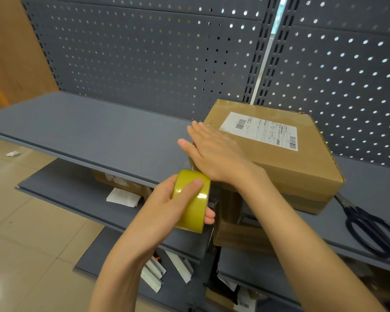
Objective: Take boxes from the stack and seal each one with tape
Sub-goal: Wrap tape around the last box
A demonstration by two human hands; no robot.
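The cardboard box is sitting on the grey shelf, toward its right part, with one corner jutting out past the front edge. A white shipping label is lying on its top face. The right hand is lying flat on the box's left side, fingers straight and together, pressing down on the top near the left edge. The left hand is gripping the roll of yellowish tape, thumb curled across the outer face and fingertips showing at the far side, holding it just off the shelf's front edge, close below the right wrist. Whether a strip is running from roll to box, I cannot tell. Dark-handled scissors are lying on the shelf to the right of the box, near the front edge. More cardboard and white papers are sitting on the lower shelves beneath.
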